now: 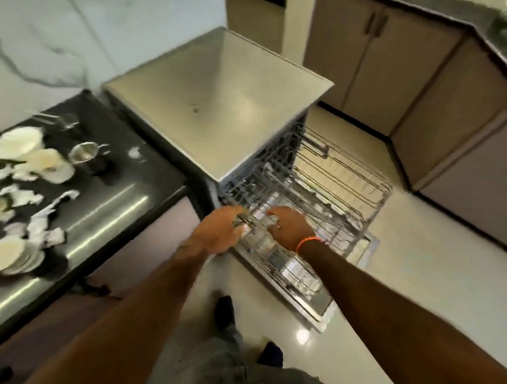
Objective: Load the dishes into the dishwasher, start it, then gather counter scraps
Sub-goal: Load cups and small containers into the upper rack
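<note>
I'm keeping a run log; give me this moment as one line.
stage: loading | left hand: holds cutlery over rack | right hand: at rack, grip unclear | dishwasher: open | plates: on counter

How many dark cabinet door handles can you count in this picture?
2: both sit side by side at the top of the cabinet doors behind the dishwasher, one left of the other. Others may be out of view.

single head-worn view, looking steeply down and forward, close above the open dishwasher [221, 109]
</note>
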`<state>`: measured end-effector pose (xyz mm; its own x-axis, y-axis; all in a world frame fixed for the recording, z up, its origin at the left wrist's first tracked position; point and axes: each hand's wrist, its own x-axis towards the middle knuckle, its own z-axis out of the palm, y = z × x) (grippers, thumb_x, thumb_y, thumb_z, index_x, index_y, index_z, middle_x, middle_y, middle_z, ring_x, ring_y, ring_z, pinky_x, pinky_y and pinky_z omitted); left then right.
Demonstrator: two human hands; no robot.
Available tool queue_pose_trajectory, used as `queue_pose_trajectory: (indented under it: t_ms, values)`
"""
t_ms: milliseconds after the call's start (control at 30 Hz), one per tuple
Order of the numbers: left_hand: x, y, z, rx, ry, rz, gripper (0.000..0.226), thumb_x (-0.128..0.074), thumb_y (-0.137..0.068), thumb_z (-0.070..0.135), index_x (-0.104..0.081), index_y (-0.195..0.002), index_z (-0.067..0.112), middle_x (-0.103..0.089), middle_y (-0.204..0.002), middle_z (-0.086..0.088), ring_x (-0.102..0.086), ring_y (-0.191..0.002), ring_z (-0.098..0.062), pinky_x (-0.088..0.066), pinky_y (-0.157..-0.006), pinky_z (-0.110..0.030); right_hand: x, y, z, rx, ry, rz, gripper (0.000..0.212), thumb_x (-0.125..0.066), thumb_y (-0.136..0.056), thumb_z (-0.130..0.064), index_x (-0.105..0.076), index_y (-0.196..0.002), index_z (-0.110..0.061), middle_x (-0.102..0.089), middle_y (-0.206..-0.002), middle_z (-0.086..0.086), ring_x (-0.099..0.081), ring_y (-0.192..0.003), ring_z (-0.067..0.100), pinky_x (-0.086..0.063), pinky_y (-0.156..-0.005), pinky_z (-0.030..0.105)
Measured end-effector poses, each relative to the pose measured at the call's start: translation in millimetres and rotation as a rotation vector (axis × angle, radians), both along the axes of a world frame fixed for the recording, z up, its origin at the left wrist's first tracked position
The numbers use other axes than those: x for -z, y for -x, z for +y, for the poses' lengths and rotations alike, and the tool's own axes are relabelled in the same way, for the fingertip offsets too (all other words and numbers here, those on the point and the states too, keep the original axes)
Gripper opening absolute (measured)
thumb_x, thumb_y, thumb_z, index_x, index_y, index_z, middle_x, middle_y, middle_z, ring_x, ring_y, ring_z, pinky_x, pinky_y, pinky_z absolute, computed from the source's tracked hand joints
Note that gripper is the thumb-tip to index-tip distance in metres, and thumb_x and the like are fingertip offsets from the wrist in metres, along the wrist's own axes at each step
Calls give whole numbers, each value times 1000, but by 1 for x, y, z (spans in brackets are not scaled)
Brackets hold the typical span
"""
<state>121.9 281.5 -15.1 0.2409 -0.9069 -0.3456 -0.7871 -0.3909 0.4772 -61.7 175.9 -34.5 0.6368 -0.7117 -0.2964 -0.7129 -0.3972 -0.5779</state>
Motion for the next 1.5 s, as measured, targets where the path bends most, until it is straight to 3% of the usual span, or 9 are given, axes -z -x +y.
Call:
queue_pose_trajectory:
  t_ms: [167, 367, 533, 700, 800, 967, 1067, 1267, 1500]
  values:
    - [-18, -62, 85, -269, 97, -132, 54, -56, -100, 31, -45, -151, 18, -43, -158, -3, -36, -146, -22, -22, -120, -33, -29, -91, 41, -260, 22, -74, 44, -65, -90, -16, -61, -134, -13, -61, -136, 8, -58, -121, 28, -42, -103, 33]
    - [-46, -126, 182, -535, 295, -229, 48, -63, -94, 28, -57, -141, 18, -57, -144, -3, -50, -135, -24, -34, -114, -33, -55, -199, 105, -458, 43, -186, 49, -67, -86, -15, -60, -135, -14, -61, -137, 6, -57, -123, 23, -40, -109, 32]
    - [-63, -168, 245, -712, 528, -324, 45, -68, -92, 24, -59, -136, 21, -58, -143, -2, -51, -133, -21, -40, -112, -35, -66, -277, 162, -568, 35, -248, 49, -67, -85, -19, -60, -133, -19, -66, -122, 4, -63, -101, 22, -49, -98, 38]
    - [-72, -225, 298, -902, 689, -469, 44, -71, -87, 11, -61, -130, 13, -56, -144, -9, -49, -134, -27, -40, -114, -39, -84, -347, 218, -633, 33, -283, 52, -65, -85, -19, -58, -137, -21, -65, -130, 5, -60, -115, 22, -44, -100, 31]
    - [-73, -258, 327, -979, 692, -570, 47, -74, -86, 17, -60, -131, 10, -55, -145, -12, -48, -135, -29, -39, -114, -41, -91, -386, 241, -681, 29, -291, 55, -66, -87, -23, -54, -141, -22, -61, -137, 2, -57, -122, 21, -42, -103, 30]
    - [-59, -305, 358, -1010, 508, -347, 90, -85, -78, 36, -39, -151, 11, -42, -156, -12, -40, -143, -28, -36, -117, -43, -96, -444, 267, -744, 42, -235, 56, -63, -89, -24, -52, -143, -24, -57, -143, 1, -55, -127, 20, -44, -108, 35]
    - [-51, -324, 364, -1008, 446, -237, 103, -88, -74, 37, -32, -155, 8, -42, -157, -11, -42, -142, -26, -35, -117, -36, -97, -466, 278, -813, -1, -168, 55, -54, -86, -19, -53, -141, -26, -59, -141, 3, -56, -127, 23, -44, -108, 40]
    - [-49, -343, 363, -1055, 509, -217, 95, -90, -67, 48, -49, -144, 9, -65, -133, -7, -63, -117, -21, -51, -97, -32, -90, -482, 282, -811, -101, -195, 61, -49, -82, -10, -53, -141, -27, -60, -139, -2, -56, -126, 18, -45, -109, 42]
    - [-87, -327, 336, -987, 695, -208, 95, -93, -65, 46, -48, -141, 11, -65, -123, 0, -63, -105, -13, -53, -89, -26, -96, -454, 261, -689, -168, -345, 67, -71, -83, -13, -46, -144, -26, -59, -138, -2, -54, -125, 14, -46, -106, 33]
